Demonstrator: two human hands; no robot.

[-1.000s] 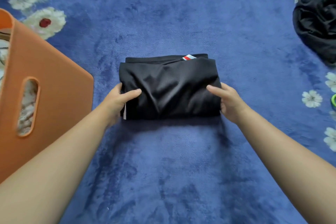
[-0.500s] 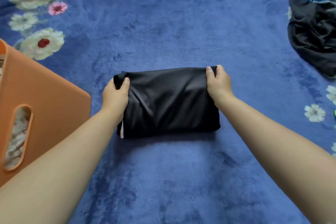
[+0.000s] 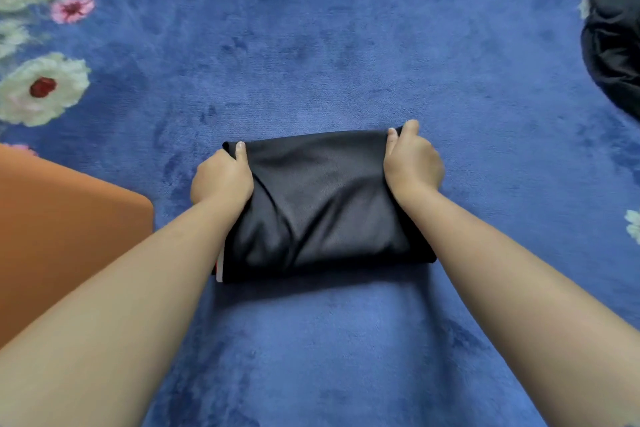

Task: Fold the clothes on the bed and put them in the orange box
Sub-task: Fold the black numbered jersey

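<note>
Hands, left hand (image 3: 221,180) and right hand (image 3: 412,166), grip folded garment (image 3: 318,208), seemingly lying crosswise.

Both hands, left hand (image 3: 221,177) and right hand (image 3: 412,163), shift from the near side edges to the far corners of the folded black garment (image 3: 322,204), hiding its red-white tag.

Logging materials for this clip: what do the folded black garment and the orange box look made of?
Garment: thin, smooth, slightly shiny cloth, likely synthetic; soft highlights run along its creases. Box: matte, probably rigid plastic, judging by its flat wall and rounded corner.
</note>
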